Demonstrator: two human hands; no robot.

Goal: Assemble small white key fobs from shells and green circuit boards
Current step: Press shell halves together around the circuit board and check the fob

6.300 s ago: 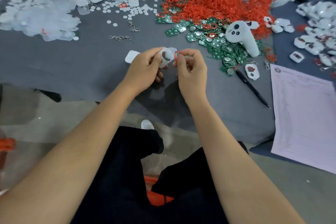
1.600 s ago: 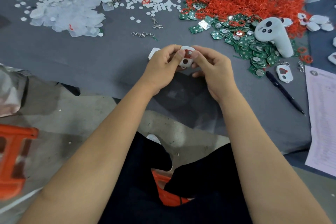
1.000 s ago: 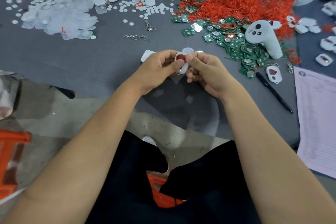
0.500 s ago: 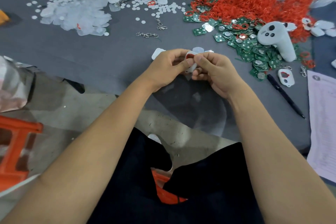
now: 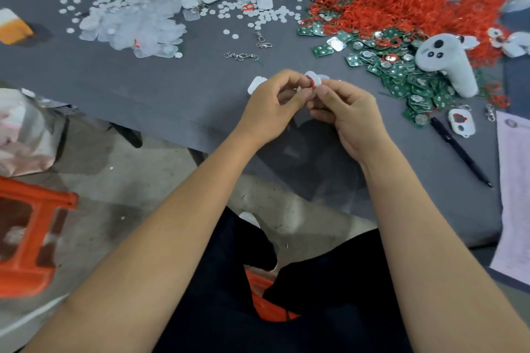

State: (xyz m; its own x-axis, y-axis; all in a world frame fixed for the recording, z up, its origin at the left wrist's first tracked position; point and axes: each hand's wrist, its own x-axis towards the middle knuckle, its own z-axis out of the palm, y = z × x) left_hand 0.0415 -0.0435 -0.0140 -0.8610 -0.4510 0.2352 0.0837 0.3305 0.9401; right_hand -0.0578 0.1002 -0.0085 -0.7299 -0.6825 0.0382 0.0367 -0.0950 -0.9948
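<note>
A small white key fob shell point(image 5: 313, 81) with a red ring in it is held above the near edge of the grey table point(image 5: 160, 89). My left hand point(image 5: 272, 109) pinches it from the left and my right hand point(image 5: 344, 114) pinches it from the right, thumbs meeting on it. Most of the shell is hidden by my fingers. Another white shell point(image 5: 256, 84) lies on the table just left of my left hand. Green circuit boards point(image 5: 401, 71) are heaped to the right, under a mound of red rings point(image 5: 401, 8).
A white game controller point(image 5: 447, 63) lies on the boards. A finished fob point(image 5: 461, 122) and a black pen point(image 5: 459, 152) sit right of my hands, beside a paper sheet point(image 5: 513, 195). Clear films and white discs point(image 5: 134, 23) spread at the left. An orange stool point(image 5: 31, 238) stands on the floor.
Both hands have kept hold of the fob shell at the table's near edge. The shell has been turned between the fingers, so less of it shows now.
</note>
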